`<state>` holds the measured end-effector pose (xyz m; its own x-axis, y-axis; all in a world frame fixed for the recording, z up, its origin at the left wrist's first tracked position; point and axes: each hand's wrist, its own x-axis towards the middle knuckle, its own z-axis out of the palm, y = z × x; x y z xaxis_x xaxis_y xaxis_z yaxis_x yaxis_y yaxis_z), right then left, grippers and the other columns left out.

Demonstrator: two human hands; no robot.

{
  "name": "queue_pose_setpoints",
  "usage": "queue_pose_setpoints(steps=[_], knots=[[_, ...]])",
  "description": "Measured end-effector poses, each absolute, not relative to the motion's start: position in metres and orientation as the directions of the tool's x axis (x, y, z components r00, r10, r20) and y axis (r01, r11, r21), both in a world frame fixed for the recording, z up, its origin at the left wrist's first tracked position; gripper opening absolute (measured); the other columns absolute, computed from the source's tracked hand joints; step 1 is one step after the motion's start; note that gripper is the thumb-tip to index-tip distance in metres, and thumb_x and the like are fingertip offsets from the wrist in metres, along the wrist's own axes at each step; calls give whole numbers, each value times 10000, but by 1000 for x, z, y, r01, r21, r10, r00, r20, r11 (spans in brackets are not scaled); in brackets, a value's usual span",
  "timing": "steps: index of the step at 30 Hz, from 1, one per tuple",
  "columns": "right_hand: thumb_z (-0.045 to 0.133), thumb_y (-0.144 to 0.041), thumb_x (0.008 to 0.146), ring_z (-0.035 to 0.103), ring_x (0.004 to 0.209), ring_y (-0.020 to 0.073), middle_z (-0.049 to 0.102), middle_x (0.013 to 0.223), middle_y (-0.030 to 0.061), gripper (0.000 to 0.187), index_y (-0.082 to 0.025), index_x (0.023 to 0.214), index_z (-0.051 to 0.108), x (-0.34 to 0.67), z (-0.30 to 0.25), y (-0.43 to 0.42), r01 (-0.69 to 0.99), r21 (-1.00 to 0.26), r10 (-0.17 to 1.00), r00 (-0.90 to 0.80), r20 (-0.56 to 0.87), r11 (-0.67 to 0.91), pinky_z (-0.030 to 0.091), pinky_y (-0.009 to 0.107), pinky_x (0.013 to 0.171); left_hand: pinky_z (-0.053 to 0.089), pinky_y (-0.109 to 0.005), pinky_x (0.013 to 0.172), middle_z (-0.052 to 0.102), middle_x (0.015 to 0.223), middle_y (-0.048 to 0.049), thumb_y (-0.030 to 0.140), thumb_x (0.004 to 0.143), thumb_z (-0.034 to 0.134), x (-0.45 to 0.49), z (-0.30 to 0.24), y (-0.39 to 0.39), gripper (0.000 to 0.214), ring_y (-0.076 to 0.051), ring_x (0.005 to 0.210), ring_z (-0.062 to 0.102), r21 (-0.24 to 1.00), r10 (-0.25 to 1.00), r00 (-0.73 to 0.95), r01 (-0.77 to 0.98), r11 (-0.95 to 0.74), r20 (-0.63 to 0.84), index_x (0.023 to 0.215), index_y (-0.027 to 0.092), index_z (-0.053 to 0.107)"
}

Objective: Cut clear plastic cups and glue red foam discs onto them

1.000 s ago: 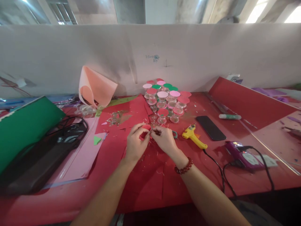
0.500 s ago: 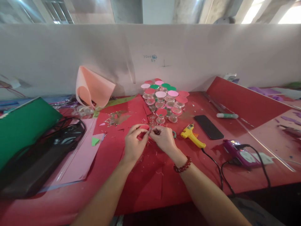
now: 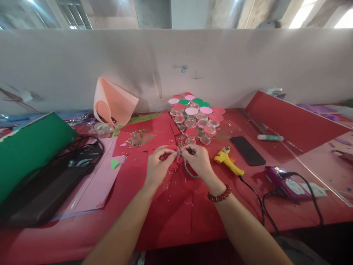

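My left hand (image 3: pixel 160 165) pinches a red paper disc (image 3: pixel 173 148), mostly hidden by the fingers. Close beside it, my right hand (image 3: pixel 197 158) has its thumb and fingertips pressed together, wearing a red bead bracelet at the wrist. A small clear piece (image 3: pixel 178 154) shows between the two sets of fingertips; its kind is unclear. Under the right hand, a green loop handle (image 3: pixel 191 172) lies on the table. Just beyond the hands stand several clear plastic cups (image 3: pixel 205 138) topped with red, pink and green paper discs (image 3: pixel 191 111).
To the right lie a yellow glue gun (image 3: pixel 228 162), a black phone (image 3: pixel 248 151), a glue stick (image 3: pixel 270 137) and a purple power strip (image 3: pixel 288 184) with cords. Red sheets (image 3: pixel 127 176) with scraps, pink paper (image 3: pixel 91 184) and a black bag (image 3: pixel 55 184) are to the left.
My fingertips have drawn slightly apart, with the clear piece now showing between them. More of the green loop handle shows below the right hand. The whole view has shifted a little.
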<state>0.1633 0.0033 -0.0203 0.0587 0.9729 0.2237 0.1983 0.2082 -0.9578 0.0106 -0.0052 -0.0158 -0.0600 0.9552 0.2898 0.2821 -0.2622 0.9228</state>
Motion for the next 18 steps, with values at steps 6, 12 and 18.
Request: queue_pose_setpoints(steps=[6, 12, 18], knots=[[541, -298, 687, 450, 484, 92, 526, 558, -35, 121, -184, 661, 572, 161, -14, 3, -12, -993, 992, 34, 121, 122, 357, 205, 482, 486, -297, 744, 678, 872, -36, 324, 738, 682, 11, -13, -5, 134, -159, 770, 615, 963, 969, -24, 126, -239, 244, 723, 191, 693], [549, -339, 714, 448, 459, 86, 508, 557, -46, 160, -189, 659, 535, 165, -5, 3, -133, -989, 991, 126, 44, 61, 363, 208, 460, 500, -314, 755, 702, 905, -53, 375, 741, 678, 11, -13, -6, 186, -179, 807, 636, 964, 970, 8, 105, -244, 245, 730, 189, 693], [548, -269, 717, 560, 592, 120, 623, 694, -1, 84, -194, 745, 571, 166, -14, 5, 70, -971, 967, 103, 233, 227, 437, 218, 559, 480, -302, 778, 673, 900, -33, 343, 749, 682, 8, -14, -4, 143, -162, 800, 612, 955, 963, -29, 141, -261, 267, 732, 201, 695]])
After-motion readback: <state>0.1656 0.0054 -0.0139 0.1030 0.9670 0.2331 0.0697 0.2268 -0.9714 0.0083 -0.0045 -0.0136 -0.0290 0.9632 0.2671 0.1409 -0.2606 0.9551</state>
